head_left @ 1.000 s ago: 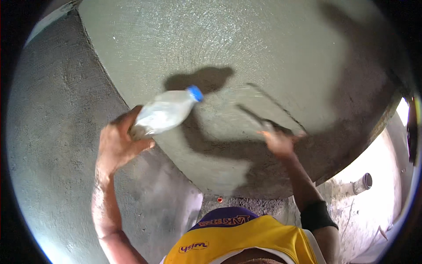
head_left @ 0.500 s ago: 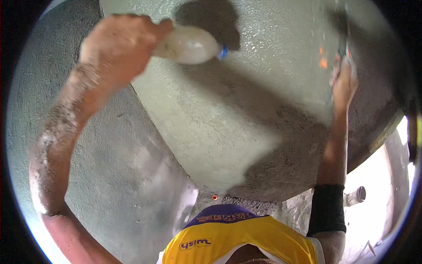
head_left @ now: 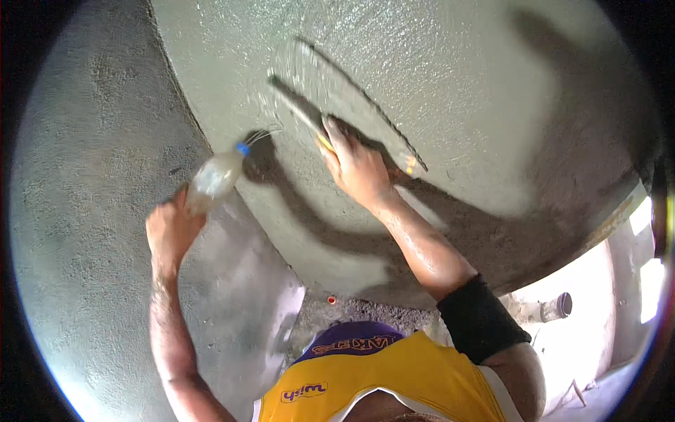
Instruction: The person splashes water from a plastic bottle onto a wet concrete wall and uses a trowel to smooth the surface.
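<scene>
My left hand (head_left: pixel 172 228) is closed around the base of a clear plastic bottle (head_left: pixel 213 181) of cloudy liquid. The bottle tilts up to the right, and thin streams of liquid squirt from its blue cap (head_left: pixel 243 148) onto the wet grey plaster (head_left: pixel 464 91). To the right of it, my right hand (head_left: pixel 362 172) grips a plastering float (head_left: pixel 299 105) against that plaster. The float lies aslant, its far end pointing up and left; motion and wet plaster blur its outline. A bit of yellow shows beside my right thumb.
A darker, rougher grey wall (head_left: pixel 105 176) meets the wet plaster at a corner line on the left. At lower right a pipe end (head_left: pixel 564 304) sticks out near a bright opening. A small orange-red ring (head_left: pixel 332 300) sits below the plaster's lower edge.
My right hand has swept the float from the far right to the middle. My left hand has lowered the bottle, which now tilts upward and squirts liquid.
</scene>
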Tool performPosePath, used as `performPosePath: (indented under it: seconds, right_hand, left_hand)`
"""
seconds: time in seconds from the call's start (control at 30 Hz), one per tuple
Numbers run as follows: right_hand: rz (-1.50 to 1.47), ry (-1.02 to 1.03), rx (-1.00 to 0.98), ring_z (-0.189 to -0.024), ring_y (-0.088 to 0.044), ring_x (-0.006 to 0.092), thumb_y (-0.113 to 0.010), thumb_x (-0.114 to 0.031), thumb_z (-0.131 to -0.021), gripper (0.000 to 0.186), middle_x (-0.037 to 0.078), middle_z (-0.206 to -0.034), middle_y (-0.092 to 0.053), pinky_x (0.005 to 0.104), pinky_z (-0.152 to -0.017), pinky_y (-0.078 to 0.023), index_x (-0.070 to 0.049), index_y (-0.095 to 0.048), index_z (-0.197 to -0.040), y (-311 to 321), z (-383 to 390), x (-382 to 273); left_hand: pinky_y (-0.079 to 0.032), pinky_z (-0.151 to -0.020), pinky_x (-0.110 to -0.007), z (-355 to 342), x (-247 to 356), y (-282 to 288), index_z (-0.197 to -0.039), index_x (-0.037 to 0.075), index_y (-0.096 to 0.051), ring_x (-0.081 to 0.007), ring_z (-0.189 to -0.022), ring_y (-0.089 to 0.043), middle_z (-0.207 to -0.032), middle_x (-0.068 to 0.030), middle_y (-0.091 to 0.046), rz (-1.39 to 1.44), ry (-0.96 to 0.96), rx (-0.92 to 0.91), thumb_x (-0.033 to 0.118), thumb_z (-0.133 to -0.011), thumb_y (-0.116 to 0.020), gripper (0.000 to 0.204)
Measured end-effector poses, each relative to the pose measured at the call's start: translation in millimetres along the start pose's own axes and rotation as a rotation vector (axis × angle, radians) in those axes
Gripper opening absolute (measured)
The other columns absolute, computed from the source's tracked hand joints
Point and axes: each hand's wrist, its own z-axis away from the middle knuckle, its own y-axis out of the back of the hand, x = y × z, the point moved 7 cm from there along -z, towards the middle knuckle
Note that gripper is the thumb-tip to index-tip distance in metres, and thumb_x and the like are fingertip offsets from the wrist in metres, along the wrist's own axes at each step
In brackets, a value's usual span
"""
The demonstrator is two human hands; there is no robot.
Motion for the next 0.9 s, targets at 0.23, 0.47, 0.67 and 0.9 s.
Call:
performPosePath:
  seconds: [0.23,0.47,0.67,0.9]
  right_hand:
    - [-0.009,-0.089,0.123,-0.075,-0.071,0.0264,-0.066,-0.012,-0.094,0.053,0.014,-0.093,-0.073,0.0392,-0.066,-0.059,-0.012,-0.049,-0.144,112,115,102]
    - [0.158,-0.297,0.508,-0.112,-0.067,0.0315,-0.051,-0.011,-0.101,0.044,0.023,-0.125,-0.065,0.0412,-0.092,-0.055,0.003,-0.045,-0.143,170,-18,70]
    - [-0.118,-0.043,0.222,-0.097,-0.07,0.0371,-0.057,-0.017,-0.098,0.043,0.019,-0.111,-0.07,0.0466,-0.081,-0.056,-0.007,-0.05,-0.139,34,-62,-7]
    - [0.433,-0.133,-0.175,-0.09,-0.07,0.0269,-0.07,-0.022,-0.087,0.055,0.012,-0.11,-0.07,0.0418,-0.075,-0.056,-0.012,-0.057,-0.14,42,135,74]
  left_hand:
    - [-0.052,-0.094,-0.045,175,-63,-115,-0.128,-0.005,-0.059,-0.0301,-0.107,-0.066,-0.116,-0.0184,-0.07,1.113,0.662,-0.004,0.022,-0.072,-0.083,0.067]
    - [-0.051,-0.091,-0.041,210,-102,-134,-0.123,-0.003,-0.061,-0.0241,-0.099,-0.066,-0.108,-0.0129,-0.07,1.339,0.704,0.174,0.028,-0.068,-0.089,0.07]
    - [-0.055,-0.08,-0.037,124,-48,-123,-0.112,0.0,-0.064,-0.0186,-0.088,-0.066,-0.099,-0.0077,-0.071,1.443,0.523,0.15,0.028,-0.065,-0.092,0.062]
    - [-0.055,-0.089,-0.039,123,-11,-140,-0.115,-0.004,-0.065,-0.0208,-0.095,-0.068,-0.105,-0.011,-0.073,1.611,0.412,0.001,0.009,-0.064,-0.091,0.058]
